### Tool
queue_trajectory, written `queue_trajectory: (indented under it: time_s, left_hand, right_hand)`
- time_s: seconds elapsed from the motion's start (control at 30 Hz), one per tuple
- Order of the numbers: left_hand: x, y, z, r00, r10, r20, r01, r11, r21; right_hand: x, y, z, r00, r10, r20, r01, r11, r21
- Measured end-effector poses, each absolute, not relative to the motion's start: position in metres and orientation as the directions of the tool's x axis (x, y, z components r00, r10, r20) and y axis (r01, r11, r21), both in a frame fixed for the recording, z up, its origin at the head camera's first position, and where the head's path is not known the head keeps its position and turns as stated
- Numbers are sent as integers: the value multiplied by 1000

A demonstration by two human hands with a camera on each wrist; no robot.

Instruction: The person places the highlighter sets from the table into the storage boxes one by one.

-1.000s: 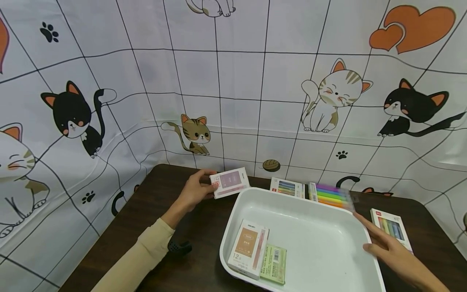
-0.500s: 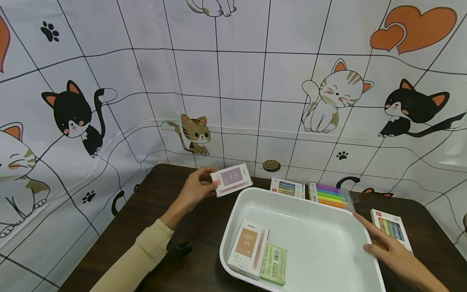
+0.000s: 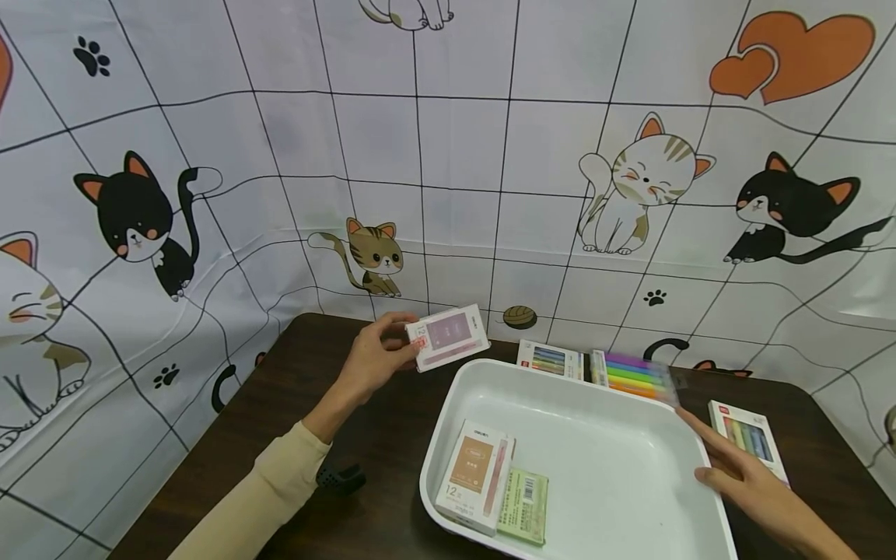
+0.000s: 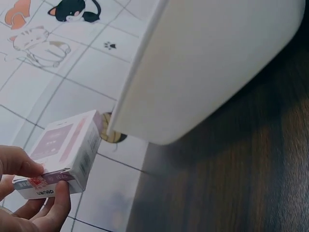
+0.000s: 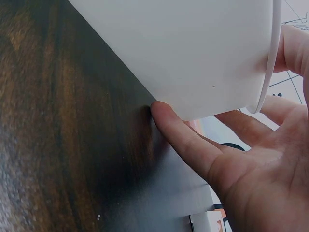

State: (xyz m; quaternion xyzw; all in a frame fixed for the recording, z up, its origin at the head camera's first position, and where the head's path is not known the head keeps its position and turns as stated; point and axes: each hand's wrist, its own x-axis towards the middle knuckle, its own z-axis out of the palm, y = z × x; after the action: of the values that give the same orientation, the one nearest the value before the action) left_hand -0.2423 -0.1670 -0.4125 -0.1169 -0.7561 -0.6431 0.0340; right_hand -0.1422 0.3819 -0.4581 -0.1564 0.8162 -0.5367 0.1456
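Note:
My left hand (image 3: 374, 359) pinches one end of a small white box with a purple label (image 3: 449, 336), thumb on top and fingers beneath. The box is tilted and raised near the table's back edge, beside the far left corner of a white plastic tray (image 3: 623, 482). On the tray's right side, my right hand (image 3: 752, 486) grips the wall, with its thumb at the rim and fingers along the outside. In the right wrist view one fingertip (image 5: 161, 108) reaches the tray's bottom edge. Inside the tray lie a white box with an orange-brown label (image 3: 472, 470) and a green box (image 3: 525, 505).
Behind the tray lie a white box with a striped window (image 3: 551, 359) and a clear case of rainbow-coloured pens (image 3: 633, 375). Another white box with a coloured window (image 3: 750, 435) lies right of the tray. A cat-printed sheet (image 3: 462, 140) hangs behind the dark wooden table (image 3: 381, 498).
My left hand has lifted the purple-labelled box slightly up and to the right. The right hand and the tray hold nearly the same place.

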Motion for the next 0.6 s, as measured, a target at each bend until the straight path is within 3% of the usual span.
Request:
queue_trajectory:
  time_s: [0.6]
  left_hand:
    - [-211,-145,-384,-931,298,208,252,118,960]
  right_hand:
    - [-140,381,-457,-904,-422,-65,-107,371,-922]
